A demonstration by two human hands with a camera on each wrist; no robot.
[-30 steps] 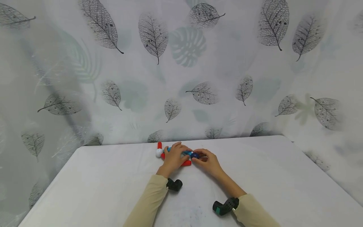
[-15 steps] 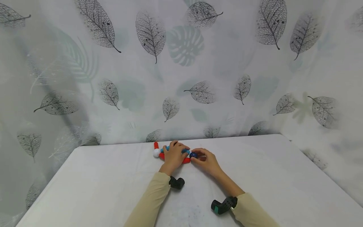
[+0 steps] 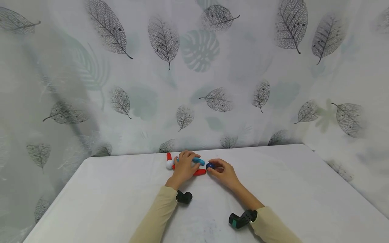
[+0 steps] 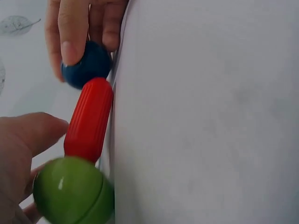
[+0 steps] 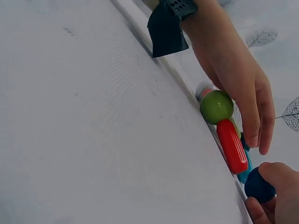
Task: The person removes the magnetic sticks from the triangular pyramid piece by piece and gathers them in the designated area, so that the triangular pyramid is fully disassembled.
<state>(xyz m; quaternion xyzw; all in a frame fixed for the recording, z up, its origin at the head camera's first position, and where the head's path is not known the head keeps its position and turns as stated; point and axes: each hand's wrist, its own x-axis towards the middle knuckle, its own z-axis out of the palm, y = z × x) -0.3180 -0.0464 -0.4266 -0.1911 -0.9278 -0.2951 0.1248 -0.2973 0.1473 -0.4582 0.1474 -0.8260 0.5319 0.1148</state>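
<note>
My right hand (image 3: 224, 172) pinches a dark blue ball (image 3: 209, 166) between thumb and fingers. It is beside the free ends of a ridged red rod (image 3: 200, 172) and a light blue rod (image 3: 199, 161). My left hand (image 3: 183, 168) lies over these building pieces with fingers spread, covering much of them. The left wrist view puts its thumb right at the red rod's side, above a green ball (image 4: 70, 189) at that rod's other end. There the dark blue ball overlaps the rod's far end. A white ball (image 3: 169, 164) and a short red rod (image 3: 169, 156) lie to the left.
A white-covered table (image 3: 121, 202) extends in front of and around the pieces, which lie close to its far edge. Behind it hangs a leaf-patterned curtain (image 3: 243, 128). Each wrist wears a black camera, one below the left hand (image 3: 184, 197) and one below the right (image 3: 242, 218).
The dark blue ball, earlier against the light blue rod's end, now shows a small gap from it. My left hand has drawn back slightly leftward, uncovering more of that rod.
</note>
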